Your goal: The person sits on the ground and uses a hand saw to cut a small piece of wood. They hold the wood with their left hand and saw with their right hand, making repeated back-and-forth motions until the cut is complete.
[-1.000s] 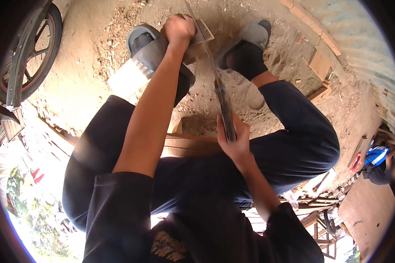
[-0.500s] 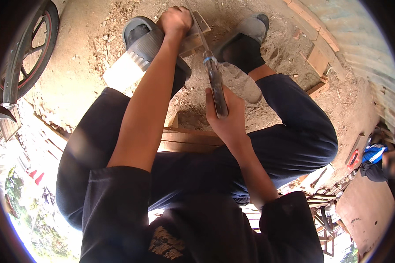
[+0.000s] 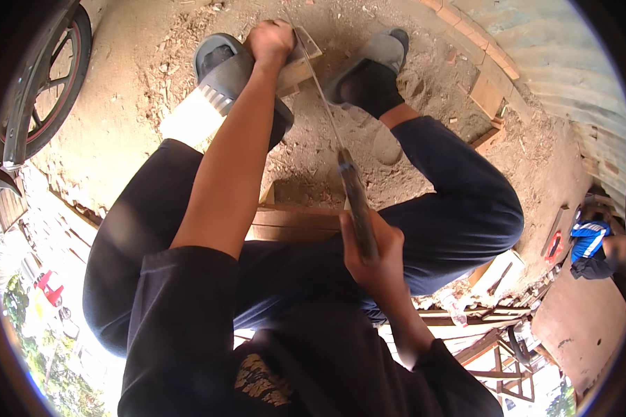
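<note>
My right hand [image 3: 375, 250] is wrapped round the dark handle of a handsaw [image 3: 356, 198], low in front of my lap. Its thin blade runs forward and lies across a wooden board [image 3: 302, 64] near my feet. At the board's left side, my left hand [image 3: 270, 43] is closed on the wood, close to the blade; its fingertips are partly hidden. My left foot in a grey sandal [image 3: 226, 76] presses on a pale, sunlit piece of wood [image 3: 191, 118] beside the board. The right sandal [image 3: 372, 62] stands on the dirt to the right.
A low wooden beam [image 3: 295, 224] lies in front of my lap. At the far left stands a wheel with a black tyre [image 3: 69, 76]. Bricks [image 3: 490, 94] and a corrugated metal wall [image 3: 556, 62] line the right. A person in blue [image 3: 591, 240] is at the far right.
My right hand has drawn the saw back toward my lap, so more of the blade shows. My left hand stays on the board. The view has shifted slightly.
</note>
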A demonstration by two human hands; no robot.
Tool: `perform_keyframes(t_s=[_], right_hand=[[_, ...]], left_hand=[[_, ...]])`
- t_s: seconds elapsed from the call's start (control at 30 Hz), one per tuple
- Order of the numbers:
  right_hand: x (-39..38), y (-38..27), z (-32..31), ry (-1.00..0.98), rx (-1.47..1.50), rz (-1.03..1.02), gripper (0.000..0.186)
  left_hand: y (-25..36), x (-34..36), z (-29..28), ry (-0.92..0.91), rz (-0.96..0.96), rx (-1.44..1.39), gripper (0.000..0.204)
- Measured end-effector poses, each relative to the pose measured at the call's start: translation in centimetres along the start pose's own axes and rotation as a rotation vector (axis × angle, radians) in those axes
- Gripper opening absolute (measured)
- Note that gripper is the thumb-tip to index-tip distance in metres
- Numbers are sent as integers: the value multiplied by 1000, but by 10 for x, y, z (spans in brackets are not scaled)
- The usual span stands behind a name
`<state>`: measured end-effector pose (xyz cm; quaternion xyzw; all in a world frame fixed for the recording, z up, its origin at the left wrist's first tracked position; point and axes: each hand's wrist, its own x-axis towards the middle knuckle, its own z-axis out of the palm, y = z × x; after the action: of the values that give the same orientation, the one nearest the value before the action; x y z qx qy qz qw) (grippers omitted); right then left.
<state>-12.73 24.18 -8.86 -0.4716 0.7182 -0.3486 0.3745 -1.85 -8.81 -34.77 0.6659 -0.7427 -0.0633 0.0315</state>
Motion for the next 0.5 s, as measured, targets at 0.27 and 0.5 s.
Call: perform_keyframes(t_s=[0.27,0.5], right_hand=[[16,2,6,-26,5,46,7],[19,10,9,-28,-51,6,9]], left_hand=[[22,-12,-24,69,-62,-19,31],[18,-7,-23,-48,-91,-138,44]])
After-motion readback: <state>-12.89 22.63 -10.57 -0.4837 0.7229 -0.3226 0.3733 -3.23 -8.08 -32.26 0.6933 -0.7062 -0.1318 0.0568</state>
